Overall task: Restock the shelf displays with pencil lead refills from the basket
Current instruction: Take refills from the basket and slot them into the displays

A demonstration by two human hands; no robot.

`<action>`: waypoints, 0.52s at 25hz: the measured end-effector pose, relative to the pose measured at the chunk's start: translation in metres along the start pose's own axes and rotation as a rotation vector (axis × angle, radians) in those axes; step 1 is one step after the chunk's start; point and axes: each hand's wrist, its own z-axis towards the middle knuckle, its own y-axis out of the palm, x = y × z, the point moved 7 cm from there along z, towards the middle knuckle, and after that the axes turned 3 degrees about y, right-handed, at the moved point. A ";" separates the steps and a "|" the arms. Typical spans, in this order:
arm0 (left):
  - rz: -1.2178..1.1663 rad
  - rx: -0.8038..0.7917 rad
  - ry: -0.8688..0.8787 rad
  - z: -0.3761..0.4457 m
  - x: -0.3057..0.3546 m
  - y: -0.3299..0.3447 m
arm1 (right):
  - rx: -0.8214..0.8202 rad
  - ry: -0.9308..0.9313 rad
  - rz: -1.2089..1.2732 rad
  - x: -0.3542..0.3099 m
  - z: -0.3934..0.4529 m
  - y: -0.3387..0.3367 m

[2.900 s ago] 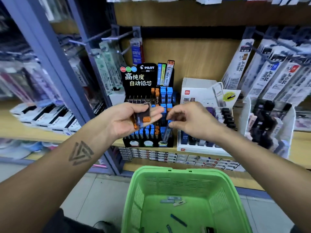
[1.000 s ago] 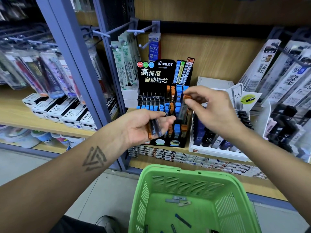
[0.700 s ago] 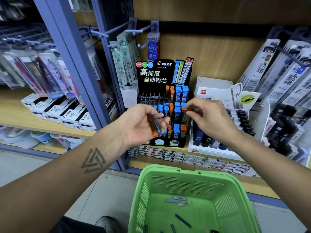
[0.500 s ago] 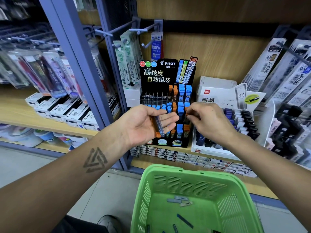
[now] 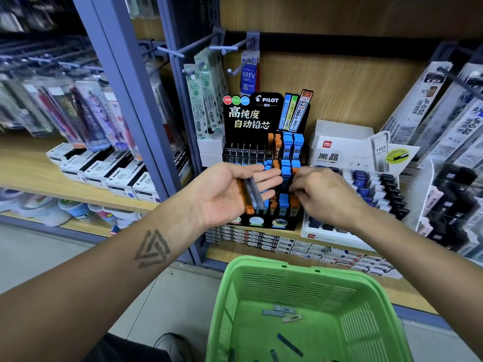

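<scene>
a: ok so where are we at? the refills [image 5: 250,192] lie flat in our left hand [image 5: 230,193], just left of frame centre. palm up, fingers straight and loose, so they only rest there, nothing pinched. looks like an orange-capped one plus a dark one or two, long axis running from the fingers down toward the wrist, a bit tilted.

b: and the right hand [image 5: 325,195]?

a: just right of centre, knuckles toward us, fingers curled down at the rack [image 5: 264,113] slots. we can't tell if it holds anything, the fingertips are hidden behind the hand.

b: so which one goes next?

a: we'd guess the right. the refills sit just to its left, near but not touching, so it's a short sideways reach. then turn one upright, since the slots take them standing. the basket [image 5: 292,267] at the bottom has a few more loose.
</scene>
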 end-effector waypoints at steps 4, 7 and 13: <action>0.093 0.012 0.059 0.004 0.002 0.001 | -0.059 0.241 0.907 -0.011 -0.001 -0.015; 0.130 -0.125 0.055 0.004 -0.003 0.012 | -0.152 0.252 1.160 -0.036 -0.002 -0.002; 0.196 0.137 0.076 0.010 0.015 -0.025 | 0.014 0.300 1.229 -0.022 0.006 -0.019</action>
